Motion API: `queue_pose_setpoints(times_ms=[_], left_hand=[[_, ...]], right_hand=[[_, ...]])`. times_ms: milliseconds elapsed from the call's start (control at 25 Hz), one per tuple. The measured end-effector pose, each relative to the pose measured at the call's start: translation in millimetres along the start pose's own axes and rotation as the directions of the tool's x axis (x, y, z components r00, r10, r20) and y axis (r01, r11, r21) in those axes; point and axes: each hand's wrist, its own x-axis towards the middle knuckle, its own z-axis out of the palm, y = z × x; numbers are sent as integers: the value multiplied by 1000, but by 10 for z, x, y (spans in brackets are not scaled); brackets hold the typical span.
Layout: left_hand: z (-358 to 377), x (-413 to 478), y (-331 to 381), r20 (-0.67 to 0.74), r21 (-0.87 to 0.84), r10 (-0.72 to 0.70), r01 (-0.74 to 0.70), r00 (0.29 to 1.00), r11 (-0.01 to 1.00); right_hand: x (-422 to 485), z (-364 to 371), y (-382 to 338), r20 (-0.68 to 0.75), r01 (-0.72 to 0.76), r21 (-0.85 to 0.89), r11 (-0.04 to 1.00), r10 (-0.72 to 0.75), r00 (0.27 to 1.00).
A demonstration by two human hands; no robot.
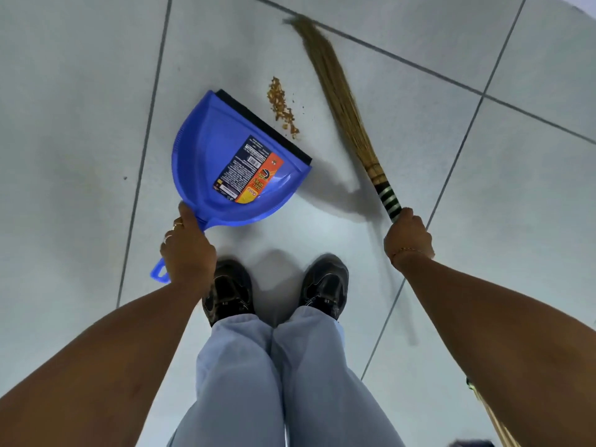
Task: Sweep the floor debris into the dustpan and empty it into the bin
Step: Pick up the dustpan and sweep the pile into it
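A blue dustpan (pixel 213 150) with a black rubber lip and a printed label rests on the pale tiled floor, its lip facing up and to the right. My left hand (pixel 187 250) grips its handle. A small line of brown debris (pixel 282 106) lies just beyond the lip. To the right of the debris slants a straw broom (pixel 335 88), its bristle tips far up the frame. My right hand (pixel 408 237) is closed on the broom's striped black-and-white handle. No bin is in view.
Light grey floor tiles (pixel 419 150) with dark grout lines fill the view. My two dark shoes (pixel 277 288) and light trouser legs stand just below the dustpan. A second bundle of straw (pixel 496 421) shows at the lower right edge.
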Motion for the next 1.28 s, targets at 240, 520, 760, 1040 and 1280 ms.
queue_pose_setpoints(times_ms=[240, 520, 760, 1040, 1280], left_hand=[[82, 227, -201, -65, 51, 61, -58, 996, 997], [240, 316, -313, -99, -13, 85, -87, 991, 996], [295, 117, -518, -119, -150, 16, -34, 993, 988], [325, 56, -794, -113, -21, 6, -9, 994, 1000], [206, 244, -846, -156, -141, -18, -4, 988, 990]], right_hand=[[-10, 253, -36, 73, -36, -106, 994, 44, 996], [-137, 319, 192, -55, 107, -109, 988, -113, 992], [-62, 176, -31, -43, -78, 10, 997, 79, 996], [-328, 429, -183, 117, 75, -258, 963, -46, 992], [-367, 313, -62, -79, 114, -104, 988, -123, 989]])
